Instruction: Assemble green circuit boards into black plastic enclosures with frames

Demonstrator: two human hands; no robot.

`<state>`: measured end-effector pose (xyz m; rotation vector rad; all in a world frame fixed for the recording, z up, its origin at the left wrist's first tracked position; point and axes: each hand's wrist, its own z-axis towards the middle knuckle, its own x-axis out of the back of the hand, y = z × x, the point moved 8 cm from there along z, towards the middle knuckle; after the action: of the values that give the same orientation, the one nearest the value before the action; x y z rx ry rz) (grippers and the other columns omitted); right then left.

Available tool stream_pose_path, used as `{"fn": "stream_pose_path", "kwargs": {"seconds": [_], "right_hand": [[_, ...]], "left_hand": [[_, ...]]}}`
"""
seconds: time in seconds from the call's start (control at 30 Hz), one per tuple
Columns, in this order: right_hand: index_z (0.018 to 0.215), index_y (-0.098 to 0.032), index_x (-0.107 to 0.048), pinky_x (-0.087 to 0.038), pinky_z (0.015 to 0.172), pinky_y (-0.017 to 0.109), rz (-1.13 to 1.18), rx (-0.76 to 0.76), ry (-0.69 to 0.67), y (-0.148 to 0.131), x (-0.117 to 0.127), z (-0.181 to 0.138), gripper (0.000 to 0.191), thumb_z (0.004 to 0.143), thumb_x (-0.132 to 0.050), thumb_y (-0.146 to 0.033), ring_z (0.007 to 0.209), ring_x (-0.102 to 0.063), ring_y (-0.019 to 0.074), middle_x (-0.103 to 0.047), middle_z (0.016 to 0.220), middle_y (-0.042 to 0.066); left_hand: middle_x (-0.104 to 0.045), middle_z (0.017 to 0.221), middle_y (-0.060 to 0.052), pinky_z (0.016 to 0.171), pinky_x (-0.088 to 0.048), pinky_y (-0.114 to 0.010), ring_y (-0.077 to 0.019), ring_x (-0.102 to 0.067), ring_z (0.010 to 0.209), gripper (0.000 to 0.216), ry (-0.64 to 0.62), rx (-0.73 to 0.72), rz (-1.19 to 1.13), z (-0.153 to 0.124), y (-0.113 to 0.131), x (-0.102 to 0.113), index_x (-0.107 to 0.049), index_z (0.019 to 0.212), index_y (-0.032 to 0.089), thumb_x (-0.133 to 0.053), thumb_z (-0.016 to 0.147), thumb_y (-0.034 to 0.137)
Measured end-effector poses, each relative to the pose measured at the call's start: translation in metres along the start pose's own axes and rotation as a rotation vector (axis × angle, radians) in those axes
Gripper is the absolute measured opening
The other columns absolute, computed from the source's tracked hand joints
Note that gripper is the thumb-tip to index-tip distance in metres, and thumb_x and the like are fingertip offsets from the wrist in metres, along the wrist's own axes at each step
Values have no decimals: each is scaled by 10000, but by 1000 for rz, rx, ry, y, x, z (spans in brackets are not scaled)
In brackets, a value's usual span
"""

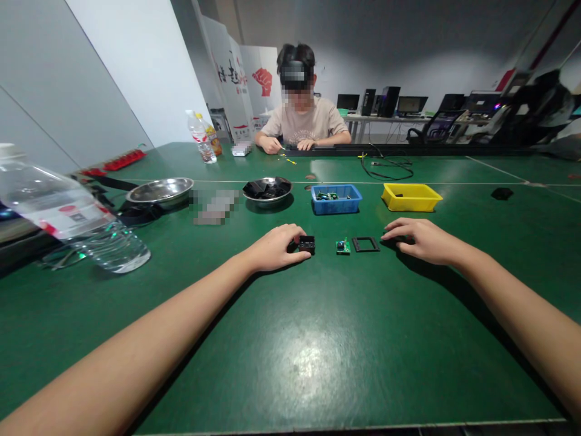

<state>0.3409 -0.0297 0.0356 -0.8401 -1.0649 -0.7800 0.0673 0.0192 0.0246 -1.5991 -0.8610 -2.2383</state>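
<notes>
We note a bare left forearm (181, 321) and bare right forearm (512, 303), each tapering towards the wrist (246, 261); left hand (278, 248) and right hand (422, 242) likewise bare.

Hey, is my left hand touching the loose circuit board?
Apart. The head view shows green tabletop between your left hand and the loose circuit board.

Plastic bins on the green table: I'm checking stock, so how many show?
2: a blue bin beyond the circuit board and a yellow bin beyond the right hand.

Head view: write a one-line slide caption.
Left hand around a small black box, with a green circuit board and black frame lying between it and the open right hand.
</notes>
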Motion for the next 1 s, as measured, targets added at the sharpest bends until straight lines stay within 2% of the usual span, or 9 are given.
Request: {"fn": "stream_pose_path", "kwargs": {"seconds": [0.17,0.27,0.43,0.67,0.87,1.0], "right_hand": [[844,-250,-776,-546,944,417,115,-16,34,-5,4,-11,200,792,-585,-223,1052,-697,265,-724,1173,62],[903,-225,-736,-563,904,405,165,-57,63,-3,8,-10,199,761,-597,-241,1071,-684,270,-718,1164,79],[1008,-204,-701,-571,847,392,139,-127,45,4,9,-9,281,753,-600,-262,930,-699,254,-740,1033,70],[979,-208,-735,-557,838,373,110,-138,9,6,5,-9,265,772,-584,-279,912,-704,245,-760,1015,58],[974,-225,-762,-556,808,358,83,-213,-28,13,2,-9,270,819,-547,-281,856,-724,236,-784,973,41],[963,-224,-759,-550,787,340,114,-213,14,14,1,-8,257,815,-554,-269,869,-719,231,-783,966,42]], "left_hand": [[-632,909,-59,753,-459,-325,-215,-597,834,335,-4,8,8,0,-1,-1,-593,997,177,-612,851,478],[-633,916,-65,753,-460,-329,-219,-597,835,343,-9,15,5,1,-2,-1,-594,998,170,-607,852,480],[-628,908,-61,753,-460,-327,-218,-597,831,340,-11,16,-8,1,-1,-1,-589,988,173,-605,851,484],[-628,912,-61,754,-459,-325,-218,-596,838,336,-10,19,-9,0,-1,-1,-594,987,171,-615,847,475],[-628,909,-66,749,-458,-326,-218,-594,830,335,-11,21,-9,1,-1,-1,-600,988,163,-619,847,466],[-627,904,-64,745,-457,-325,-217,-594,824,329,-9,21,-11,1,-1,0,-597,978,164,-619,848,465]]}}
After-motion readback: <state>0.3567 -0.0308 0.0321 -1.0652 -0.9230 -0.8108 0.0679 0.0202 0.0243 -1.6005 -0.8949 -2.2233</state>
